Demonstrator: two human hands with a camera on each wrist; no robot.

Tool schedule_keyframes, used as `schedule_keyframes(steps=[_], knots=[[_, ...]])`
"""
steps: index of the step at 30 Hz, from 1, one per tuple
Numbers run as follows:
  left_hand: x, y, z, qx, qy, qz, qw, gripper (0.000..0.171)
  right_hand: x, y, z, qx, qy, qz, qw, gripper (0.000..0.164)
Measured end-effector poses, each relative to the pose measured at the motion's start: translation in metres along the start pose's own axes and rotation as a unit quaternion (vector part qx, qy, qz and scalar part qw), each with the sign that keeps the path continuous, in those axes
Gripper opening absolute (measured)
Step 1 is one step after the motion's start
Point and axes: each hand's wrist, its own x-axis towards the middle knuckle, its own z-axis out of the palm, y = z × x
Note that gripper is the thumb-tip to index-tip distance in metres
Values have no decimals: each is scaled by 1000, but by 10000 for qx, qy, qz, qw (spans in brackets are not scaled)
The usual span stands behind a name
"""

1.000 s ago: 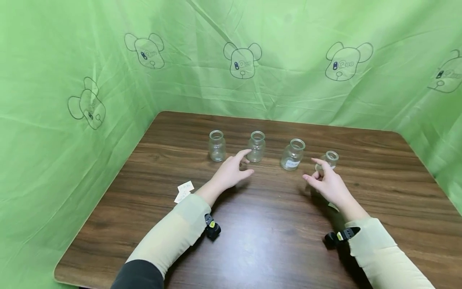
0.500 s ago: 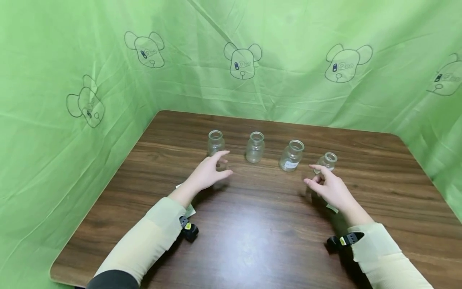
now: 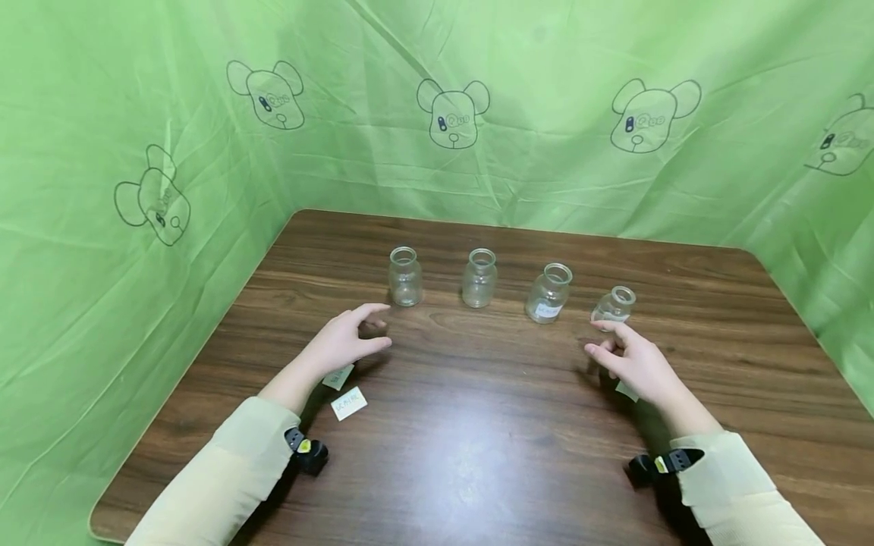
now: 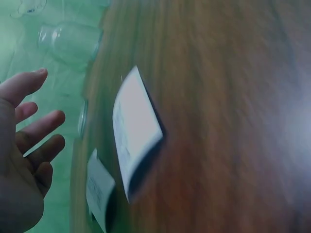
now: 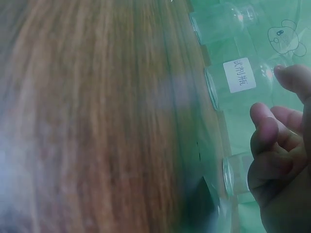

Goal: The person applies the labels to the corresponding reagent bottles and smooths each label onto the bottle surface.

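Note:
My left hand [image 3: 341,341] hovers with relaxed fingers near the leftmost glass jar [image 3: 406,280], holding nothing. Below its wrist lie two small paper labels [image 3: 350,403], [image 4: 136,126] with handwriting; both curl up from the wood in the left wrist view. A second glass jar [image 3: 479,280] stands to the right, without a visible label. Further along, a third jar [image 3: 546,292] carries a white label [image 5: 239,75] with handwritten Chinese characters. My right hand [image 3: 635,364], loosely curled and holding nothing, is in front of the smallest jar [image 3: 620,299], partly covering it.
The jars stand upright in a row toward the back of the brown wooden table [image 3: 471,447]. Another small slip of paper [image 3: 627,391] lies beneath my right wrist. Green cloth [image 3: 382,167] with mouse-head drawings hangs behind and beside the table.
My left hand has moved left and toward me, away from the second jar, past the leftmost one, to above the paper labels. My right hand has shifted only slightly toward me.

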Motion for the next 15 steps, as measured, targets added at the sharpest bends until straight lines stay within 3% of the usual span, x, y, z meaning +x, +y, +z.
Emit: schedule_keyframes(steps=[8,15], knots=[[-14,-9,-4,129,-247,213,9994,49,0,4,-1,78,-85,11,9999,48],[-21,-14,-6,367,-724,304,9962,35,-1,5,-4,147,-193,155,9996,48]])
